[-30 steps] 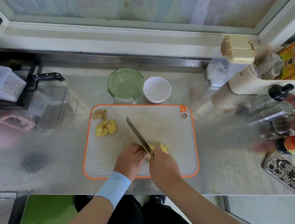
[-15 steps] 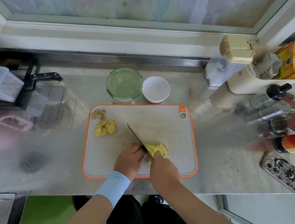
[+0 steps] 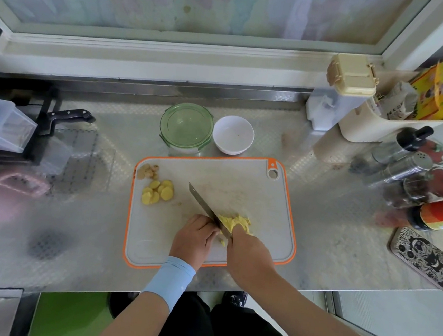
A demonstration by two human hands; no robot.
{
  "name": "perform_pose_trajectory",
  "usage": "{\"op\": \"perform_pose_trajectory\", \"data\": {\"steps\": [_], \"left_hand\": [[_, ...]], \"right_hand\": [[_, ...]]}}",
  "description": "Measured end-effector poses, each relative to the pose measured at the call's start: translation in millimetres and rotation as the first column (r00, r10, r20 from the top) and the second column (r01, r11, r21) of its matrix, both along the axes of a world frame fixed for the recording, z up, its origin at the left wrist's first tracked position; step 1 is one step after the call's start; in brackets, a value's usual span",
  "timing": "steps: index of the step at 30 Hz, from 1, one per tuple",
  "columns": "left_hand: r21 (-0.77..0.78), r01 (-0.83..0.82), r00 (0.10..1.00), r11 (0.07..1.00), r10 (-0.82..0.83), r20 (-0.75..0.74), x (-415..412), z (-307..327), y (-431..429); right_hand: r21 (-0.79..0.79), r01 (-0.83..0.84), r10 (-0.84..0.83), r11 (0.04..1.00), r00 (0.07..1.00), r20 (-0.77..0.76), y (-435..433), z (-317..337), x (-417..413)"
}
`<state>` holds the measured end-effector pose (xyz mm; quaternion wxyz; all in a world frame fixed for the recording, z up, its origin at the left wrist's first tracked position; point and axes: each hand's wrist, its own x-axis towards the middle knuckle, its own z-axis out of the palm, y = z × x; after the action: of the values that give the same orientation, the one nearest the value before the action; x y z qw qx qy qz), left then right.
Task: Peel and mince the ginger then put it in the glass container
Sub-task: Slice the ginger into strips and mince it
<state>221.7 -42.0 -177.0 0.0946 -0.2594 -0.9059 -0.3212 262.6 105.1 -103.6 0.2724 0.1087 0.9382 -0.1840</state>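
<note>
Wrapped round the handle of a steel-bladed kitchen knife (image 3: 205,206), the right hand (image 3: 250,253) clenches it, the blade slanting up and to the left across a pale grey plastic cutting board with an orange rim (image 3: 278,213). Just left of the blade lies the left hand (image 3: 194,239), a light blue sleeve at its wrist, its fingers curled down onto the board; whether they pinch anything under them cannot be told. A small yellow heap of chopped ginger (image 3: 234,220) sits on the board against the right side of the blade, just in front of the right hand. Well apart, near the board's left edge, lie round yellow ginger slices (image 3: 158,191) and, just beyond them, paler ginger scraps (image 3: 147,170). Behind the board on the steel counter (image 3: 329,244) stands a round glass container with a green lid on it (image 3: 186,127), with a small white bowl (image 3: 233,134) just beside it on the right.
</note>
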Motion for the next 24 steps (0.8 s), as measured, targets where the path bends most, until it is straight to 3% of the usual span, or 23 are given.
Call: {"op": "perform_pose_trajectory", "data": {"steps": [9, 24], "left_hand": [[0.015, -0.041, 0.999, 0.999, 0.041, 0.027, 3.2, -1.3, 0.9], [-0.042, -0.041, 0.999, 0.998, 0.041, 0.004, 6.4, 2.2, 3.4]], "right_hand": [[0.026, -0.021, 0.019, 0.999, 0.998, 0.055, 3.0, 0.9, 7.8], [-0.071, 0.014, -0.015, 0.997, 1.0, -0.018, -6.5, 3.5, -18.5]]}}
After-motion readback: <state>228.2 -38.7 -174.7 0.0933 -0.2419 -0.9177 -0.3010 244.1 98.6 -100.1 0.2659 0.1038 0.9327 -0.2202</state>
